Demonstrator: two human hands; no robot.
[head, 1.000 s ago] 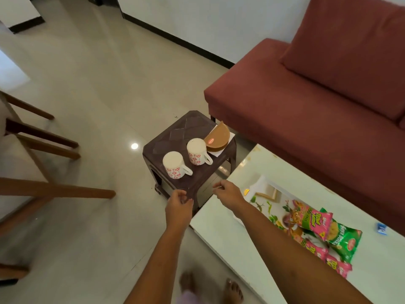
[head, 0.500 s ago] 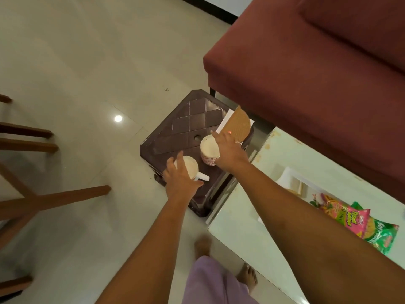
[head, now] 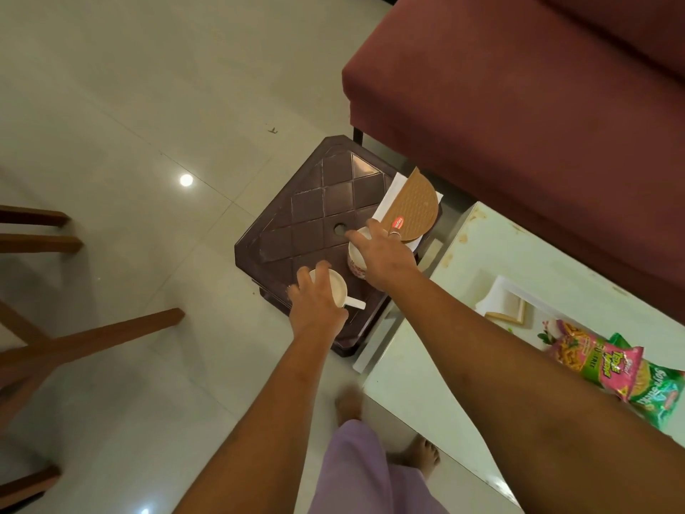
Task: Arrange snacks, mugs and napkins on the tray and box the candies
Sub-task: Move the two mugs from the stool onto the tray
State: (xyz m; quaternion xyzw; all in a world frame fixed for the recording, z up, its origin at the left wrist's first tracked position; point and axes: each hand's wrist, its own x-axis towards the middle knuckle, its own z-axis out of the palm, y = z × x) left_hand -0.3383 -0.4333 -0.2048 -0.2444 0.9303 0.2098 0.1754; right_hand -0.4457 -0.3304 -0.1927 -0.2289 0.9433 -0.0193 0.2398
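Near mug [head: 339,289] on the stool [head: 318,202]: left hand [head: 315,304] fingers curl over its rim; right hand [head: 385,255] grips the far mug [head: 355,265]. Lift both straight up, level.

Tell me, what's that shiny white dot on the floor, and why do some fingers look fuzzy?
Head view: the dot is a light's glare on the glossy floor. In the same view the left hand holding the near mug is slightly motion-smeared, and so is a foot. The right hand holding the far mug looks sharper.
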